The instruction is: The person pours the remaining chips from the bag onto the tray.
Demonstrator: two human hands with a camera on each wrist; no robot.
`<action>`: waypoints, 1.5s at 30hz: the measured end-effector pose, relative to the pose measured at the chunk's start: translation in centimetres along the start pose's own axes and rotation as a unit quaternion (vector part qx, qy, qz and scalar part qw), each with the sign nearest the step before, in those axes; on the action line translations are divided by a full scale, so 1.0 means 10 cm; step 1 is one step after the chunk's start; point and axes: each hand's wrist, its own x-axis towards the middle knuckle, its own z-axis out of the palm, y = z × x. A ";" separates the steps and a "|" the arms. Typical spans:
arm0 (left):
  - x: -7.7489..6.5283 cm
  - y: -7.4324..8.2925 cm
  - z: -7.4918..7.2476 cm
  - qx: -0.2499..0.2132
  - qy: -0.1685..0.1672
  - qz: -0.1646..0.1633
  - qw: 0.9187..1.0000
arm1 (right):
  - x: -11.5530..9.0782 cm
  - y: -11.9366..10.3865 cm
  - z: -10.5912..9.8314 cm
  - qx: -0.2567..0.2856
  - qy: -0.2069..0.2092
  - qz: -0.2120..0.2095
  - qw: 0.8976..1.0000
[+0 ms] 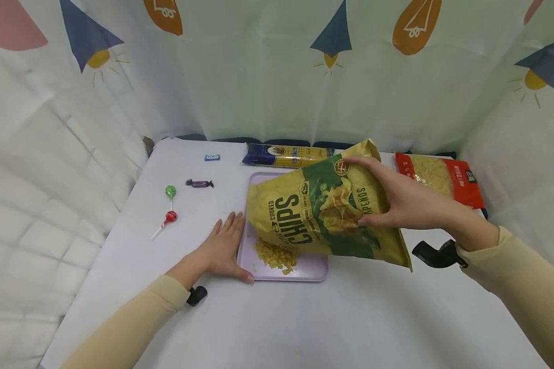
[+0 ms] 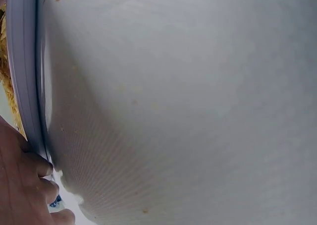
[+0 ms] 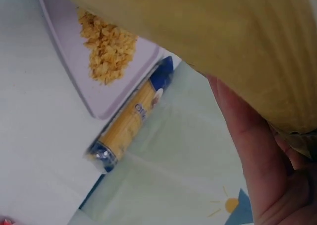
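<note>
My right hand (image 1: 408, 200) grips the yellow and green bag of tortilla chips (image 1: 286, 215) between thumb and fingers. The bag lies tilted above a lilac tray (image 1: 315, 267), its left end lower. A heap of broken chips (image 1: 275, 257) sits on the tray, partly hidden by the bag in the head view but plainer in the right wrist view. With fingers spread and straight, my left hand (image 1: 223, 248) rests along the tray's left edge, the thumb at its near corner. In the left wrist view, curved fingertips (image 2: 47, 190) show beside the tray rim (image 2: 27, 66).
Behind the tray lies a blue and yellow pack of spaghetti (image 1: 288, 155). A red packet (image 1: 461, 179) is at the back right. To the left are a green lollipop (image 1: 170, 191), a red lollipop (image 1: 171, 217), a purple-wrapped candy (image 1: 200, 183) and a small blue packet (image 1: 212, 158). Curtains surround the table.
</note>
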 end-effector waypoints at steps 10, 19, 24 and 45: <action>-0.02 0.04 0.09 -0.008 0.001 -0.006 1.000 | -0.02 0.06 -0.01 -0.005 0.012 -0.011 1.000; -0.03 0.02 0.07 -0.008 0.007 -0.014 1.000 | 0.04 0.09 -0.02 -0.040 0.039 0.016 0.998; -0.06 0.04 0.09 -0.015 0.004 -0.010 1.000 | 0.02 0.09 -0.01 -0.055 0.036 0.031 0.997; -0.01 0.01 0.06 -0.008 -0.004 -0.007 1.000 | 0.13 0.12 -0.11 -0.052 0.072 0.016 0.996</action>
